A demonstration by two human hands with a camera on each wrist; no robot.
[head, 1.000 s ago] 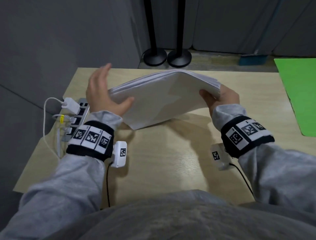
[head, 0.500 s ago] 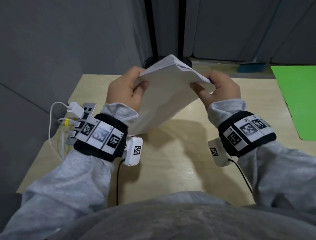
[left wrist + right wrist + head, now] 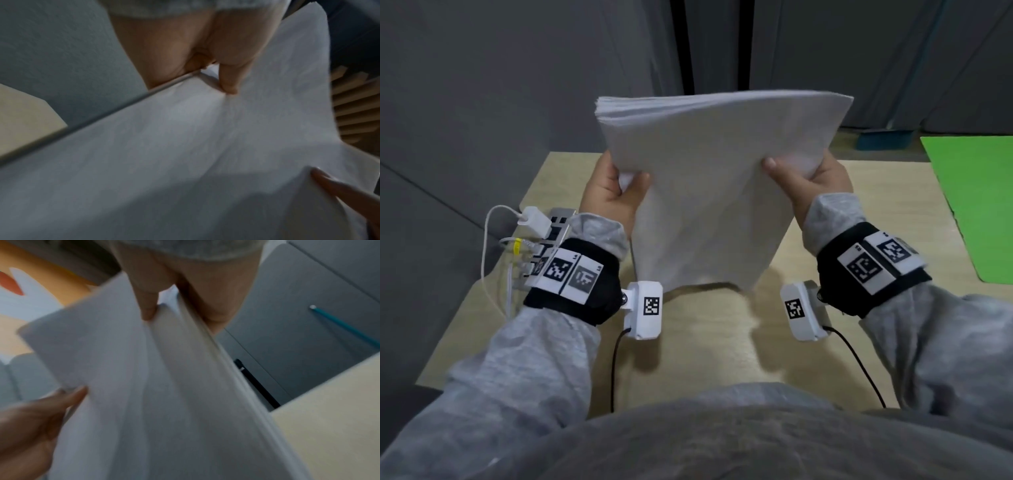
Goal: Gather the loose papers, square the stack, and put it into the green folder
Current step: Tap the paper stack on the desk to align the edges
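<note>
A thick stack of white papers [image 3: 709, 185] stands nearly upright above the wooden table [image 3: 709, 342], its lower edge close over the tabletop. My left hand [image 3: 616, 192] grips its left side, thumb on the near face. My right hand [image 3: 804, 181] grips the right side the same way. The stack [image 3: 185, 146] fills the left wrist view, where my left thumb [image 3: 228, 81] presses into the sheet. In the right wrist view the stack [image 3: 164, 386] shows its layered edge under my right hand [image 3: 164, 301]. The green folder [image 3: 976, 205] lies flat at the table's right edge.
A power strip [image 3: 548, 240] with a white charger [image 3: 534, 219] and cables sits at the table's left edge. Two black stand poles rise behind the table, against grey wall panels. A teal object [image 3: 883, 138] lies on the floor beyond the table.
The stack went from lying tilted between my hands to standing upright and lifted toward me. My left hand, open beside it a second ago, now grips its left side.
</note>
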